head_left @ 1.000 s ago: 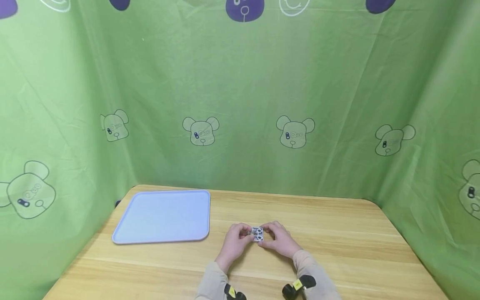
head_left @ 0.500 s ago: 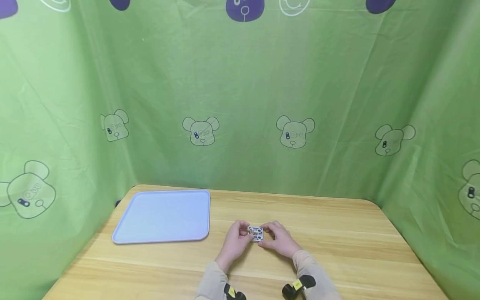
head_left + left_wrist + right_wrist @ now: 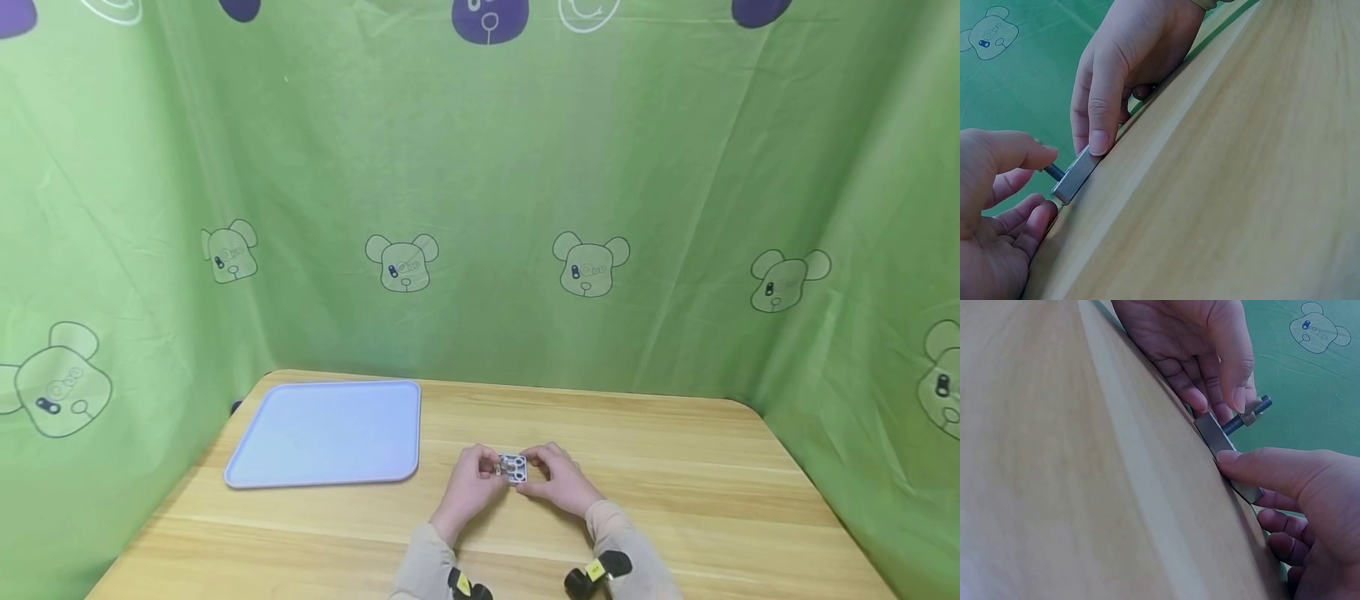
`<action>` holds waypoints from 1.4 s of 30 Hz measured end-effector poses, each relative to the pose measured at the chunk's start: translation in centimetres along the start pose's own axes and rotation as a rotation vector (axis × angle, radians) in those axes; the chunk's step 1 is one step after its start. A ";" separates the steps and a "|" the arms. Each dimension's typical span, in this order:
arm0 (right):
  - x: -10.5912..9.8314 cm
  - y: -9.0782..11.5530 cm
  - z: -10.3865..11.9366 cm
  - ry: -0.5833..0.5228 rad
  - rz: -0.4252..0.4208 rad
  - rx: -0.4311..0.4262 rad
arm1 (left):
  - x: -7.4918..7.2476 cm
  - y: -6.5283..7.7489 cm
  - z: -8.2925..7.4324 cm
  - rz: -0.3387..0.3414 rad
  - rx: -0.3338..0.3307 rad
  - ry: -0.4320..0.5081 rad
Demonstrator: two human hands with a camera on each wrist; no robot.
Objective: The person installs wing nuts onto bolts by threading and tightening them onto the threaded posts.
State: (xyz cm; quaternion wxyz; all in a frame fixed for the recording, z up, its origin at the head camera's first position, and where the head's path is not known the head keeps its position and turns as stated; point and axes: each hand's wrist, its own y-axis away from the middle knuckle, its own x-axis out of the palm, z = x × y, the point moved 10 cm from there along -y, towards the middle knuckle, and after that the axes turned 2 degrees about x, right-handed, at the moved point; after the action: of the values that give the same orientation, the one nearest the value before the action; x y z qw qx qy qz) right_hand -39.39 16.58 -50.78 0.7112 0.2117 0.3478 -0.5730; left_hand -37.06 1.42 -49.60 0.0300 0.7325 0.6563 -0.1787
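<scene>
A small square metal block (image 3: 517,477) with round holes lies on the table between both hands. From its face stands a dark threaded bolt (image 3: 1264,402), and a tan nut (image 3: 1249,417) sits partway up the thread. My left hand (image 3: 468,487) is at the block's left side, its thumb and fingertips at the nut, pinching it. My right hand (image 3: 562,485) grips the block's right part, its thumb on the near edge and fingers on the far side. In the left wrist view the left fingers (image 3: 1032,153) partly hide the bolt's upper end.
A pale blue tray (image 3: 330,433) lies on the wooden table (image 3: 675,467) to the left of the hands. Green curtains (image 3: 495,333) with bear prints hang behind and on both sides. Small black cameras (image 3: 592,575) are strapped to both wrists.
The left fingers and thumb have shifted slightly around the nut, first spreading, then closing near its left side. The right hand has kept its grip on the block.
</scene>
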 end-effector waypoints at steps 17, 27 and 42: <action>0.0 0.3 -0.2 0.000 -0.010 0.001 | 0.4 0.0 -0.2 0.030 0.035 -0.089; -0.1 0.1 -0.1 -0.001 0.001 -0.001 | 0.4 -0.2 0.0 0.019 -0.003 -0.012; -0.1 0.0 0.2 -0.002 -0.010 -0.016 | 0.1 -0.1 0.3 0.009 -0.025 -0.011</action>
State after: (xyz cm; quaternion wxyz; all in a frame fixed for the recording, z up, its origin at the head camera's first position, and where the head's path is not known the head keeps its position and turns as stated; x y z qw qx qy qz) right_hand -39.33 16.57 -50.59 0.7105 0.2038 0.3526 -0.5739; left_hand -37.17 1.48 -49.89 0.0436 0.7340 0.6550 -0.1743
